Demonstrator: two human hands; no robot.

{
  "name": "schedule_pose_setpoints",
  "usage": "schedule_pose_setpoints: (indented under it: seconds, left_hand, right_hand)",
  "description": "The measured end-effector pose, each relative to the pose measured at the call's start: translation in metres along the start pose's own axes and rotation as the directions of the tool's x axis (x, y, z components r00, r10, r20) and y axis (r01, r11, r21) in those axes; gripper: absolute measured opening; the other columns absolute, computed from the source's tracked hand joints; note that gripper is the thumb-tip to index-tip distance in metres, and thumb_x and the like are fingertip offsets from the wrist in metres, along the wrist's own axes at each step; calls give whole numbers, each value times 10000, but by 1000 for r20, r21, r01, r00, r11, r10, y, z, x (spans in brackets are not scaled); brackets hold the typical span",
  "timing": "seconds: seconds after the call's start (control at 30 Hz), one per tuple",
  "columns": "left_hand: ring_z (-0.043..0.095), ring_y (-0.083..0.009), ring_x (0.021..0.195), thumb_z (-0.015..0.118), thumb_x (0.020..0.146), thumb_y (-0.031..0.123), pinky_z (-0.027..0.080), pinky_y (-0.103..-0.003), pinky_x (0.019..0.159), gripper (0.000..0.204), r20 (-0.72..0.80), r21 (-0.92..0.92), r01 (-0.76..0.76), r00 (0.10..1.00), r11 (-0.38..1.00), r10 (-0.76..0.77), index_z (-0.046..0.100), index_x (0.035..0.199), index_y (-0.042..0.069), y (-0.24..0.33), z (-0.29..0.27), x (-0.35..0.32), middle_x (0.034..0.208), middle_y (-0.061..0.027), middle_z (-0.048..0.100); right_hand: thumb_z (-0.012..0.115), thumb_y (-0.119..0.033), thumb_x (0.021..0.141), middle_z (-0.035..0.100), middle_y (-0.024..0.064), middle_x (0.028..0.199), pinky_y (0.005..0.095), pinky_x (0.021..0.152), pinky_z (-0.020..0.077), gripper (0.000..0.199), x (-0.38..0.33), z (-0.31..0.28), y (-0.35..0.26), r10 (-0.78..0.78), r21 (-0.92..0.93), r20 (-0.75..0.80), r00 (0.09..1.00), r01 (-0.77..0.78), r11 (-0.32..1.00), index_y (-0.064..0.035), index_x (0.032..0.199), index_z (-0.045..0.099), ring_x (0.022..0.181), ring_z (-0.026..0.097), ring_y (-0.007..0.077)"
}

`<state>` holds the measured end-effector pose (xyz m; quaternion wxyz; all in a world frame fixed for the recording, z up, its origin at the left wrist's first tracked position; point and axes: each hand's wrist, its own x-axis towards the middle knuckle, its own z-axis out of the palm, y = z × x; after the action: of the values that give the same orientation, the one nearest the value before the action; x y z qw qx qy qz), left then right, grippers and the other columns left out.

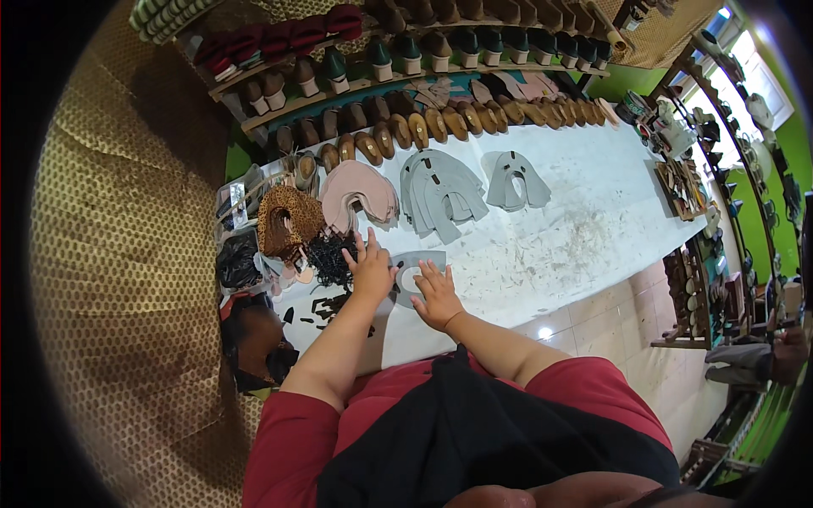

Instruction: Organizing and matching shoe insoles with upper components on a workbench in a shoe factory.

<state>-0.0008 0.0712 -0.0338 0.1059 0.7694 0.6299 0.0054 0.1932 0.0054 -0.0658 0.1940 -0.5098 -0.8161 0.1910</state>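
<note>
A grey curved shoe-upper piece (428, 256) lies flat on the white-covered table, its cut-out between my hands. My right hand (439, 298) rests on its right side with the fingers spread. At its left edge is my left hand (371, 269), fingers apart, beside a small dark spot or piece that is too small to name. A tangle of black strips (330, 256) lies just left of that hand. Small black cut pieces (329, 306) are scattered nearer to me, partly behind my left forearm.
Stacks of pink uppers (356, 188), grey uppers (434, 188) and smaller grey uppers (515, 179) lie farther back, with leopard-print pieces (286, 218) at left. Brown shoe lasts (436, 124) line the table's back, below shelves of shoes (412, 52). A wooden tool rack (680, 190) stands right.
</note>
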Motion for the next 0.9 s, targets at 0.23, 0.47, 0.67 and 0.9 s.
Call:
schedule_pose_setpoints:
  seconds: [0.23, 0.47, 0.67, 0.9]
  left_hand:
    - [155, -318, 1527, 483, 966, 322, 68, -611, 1189, 664, -112, 97, -240, 962, 966, 250, 290, 1554, 82, 21, 35, -13, 1653, -133, 175]
    - [104, -326, 1535, 504, 955, 416, 11, -618, 1188, 763, 45, -32, -159, 986, 987, 160, 223, 1571, 64, 26, 22, -13, 1656, -164, 132]
    - [79, -354, 1536, 571, 916, 443, -6, -658, 1165, 850, -80, -45, -153, 985, 987, 150, 199, 1577, 60, -2, -2, -42, 1660, -168, 111]
    - [101, -403, 1523, 613, 883, 475, 21, -663, 1159, 902, -93, -16, 123, 988, 992, -124, 203, 1578, 71, -91, -17, -170, 1655, -189, 123]
  right_hand:
    - [606, -348, 929, 316, 175, 1574, 642, 1178, 93, 500, 3, -6, -1, 26, 57, 44, 999, -28, 998, -58, 1327, 520, 1492, 223, 354]
    - [610, -350, 925, 334, 189, 1559, 639, 1179, 91, 508, 2, -2, -1, 0, 56, -22, 1000, 1, 998, -45, 1323, 527, 1485, 238, 360]
    - [594, -371, 930, 320, 190, 1570, 654, 1171, 109, 558, 1, -1, -7, -3, 1, 20, 1000, 2, 1000, -35, 1366, 503, 1484, 241, 359]
    - [452, -342, 1005, 289, 99, 1612, 643, 1182, 106, 589, 1, -6, -17, -125, -166, 199, 972, 159, 973, -103, 1530, 335, 1503, 231, 285]
